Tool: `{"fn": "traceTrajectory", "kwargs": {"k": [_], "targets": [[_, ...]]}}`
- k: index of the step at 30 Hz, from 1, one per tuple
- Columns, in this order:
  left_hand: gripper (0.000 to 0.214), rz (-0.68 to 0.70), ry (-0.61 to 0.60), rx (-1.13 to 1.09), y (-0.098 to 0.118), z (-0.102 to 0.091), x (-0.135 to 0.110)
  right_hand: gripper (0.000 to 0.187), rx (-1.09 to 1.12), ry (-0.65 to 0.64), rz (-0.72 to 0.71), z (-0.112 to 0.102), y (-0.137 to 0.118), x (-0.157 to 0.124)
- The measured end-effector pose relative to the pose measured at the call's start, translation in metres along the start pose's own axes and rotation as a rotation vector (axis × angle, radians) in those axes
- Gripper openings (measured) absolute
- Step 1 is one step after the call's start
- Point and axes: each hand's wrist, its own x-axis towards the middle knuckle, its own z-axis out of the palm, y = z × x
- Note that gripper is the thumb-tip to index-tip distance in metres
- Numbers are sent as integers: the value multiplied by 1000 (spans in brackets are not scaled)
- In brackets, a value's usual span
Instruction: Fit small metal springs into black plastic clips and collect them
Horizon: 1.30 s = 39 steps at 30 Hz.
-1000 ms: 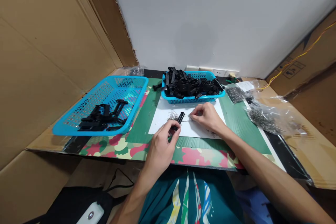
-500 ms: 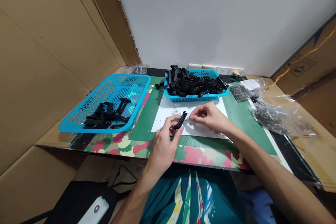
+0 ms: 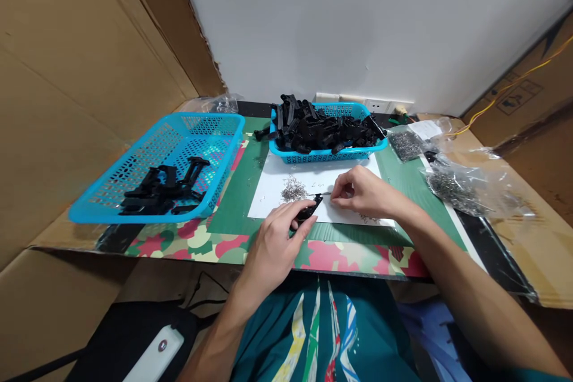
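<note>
My left hand [image 3: 275, 242] is closed around a small black plastic part [image 3: 310, 210], held just above the white sheet [image 3: 273, 191]. My right hand [image 3: 362, 192] pinches a thin metal pin [image 3: 324, 194] whose tip meets the end of the black part. A small heap of loose metal pins [image 3: 293, 190] lies on the sheet just left of the hands. Beyond the sheet stands a blue basket [image 3: 329, 155] heaped with black plastic parts [image 3: 320, 128].
A larger blue basket [image 3: 210, 131] at the left holds several black parts [image 3: 159, 190]. Clear bags of metal pieces [image 3: 452, 188] lie at the right. Cardboard walls stand to the left and right. A green mat [image 3: 237, 197] covers the table.
The black part has tipped lower and flatter in my left hand. My right hand has brought the pin to the part's end. The view has shifted slightly.
</note>
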Motion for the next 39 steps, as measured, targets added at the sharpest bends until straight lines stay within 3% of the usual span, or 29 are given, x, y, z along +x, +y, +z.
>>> {"fn": "traceTrajectory", "kwargs": {"k": [3,6,8,13,17,23,33,39], "targets": [[25,-6,1,-5,0,0,0,11,-21,64,-79,2,2,1],[25,-15,2,-9,0,0,0,12,-76,244,-117,9,6,7],[25,-14,7,-6,0,0,0,13,-129,297,-119,16,8,13],[25,1,11,13,-3,0,2,29,-155,228,-168,13,11,18],[27,-16,10,34,-8,-1,2,23,-107,314,-115,-20,23,10],[33,9,22,86,-11,-2,3,10,-167,189,68,-60,58,-2],[32,42,9,86,-11,-2,5,3,-10,104,65,-64,67,-3],[31,33,0,80,-10,-3,4,7,-47,82,71,-66,69,-4]]}}
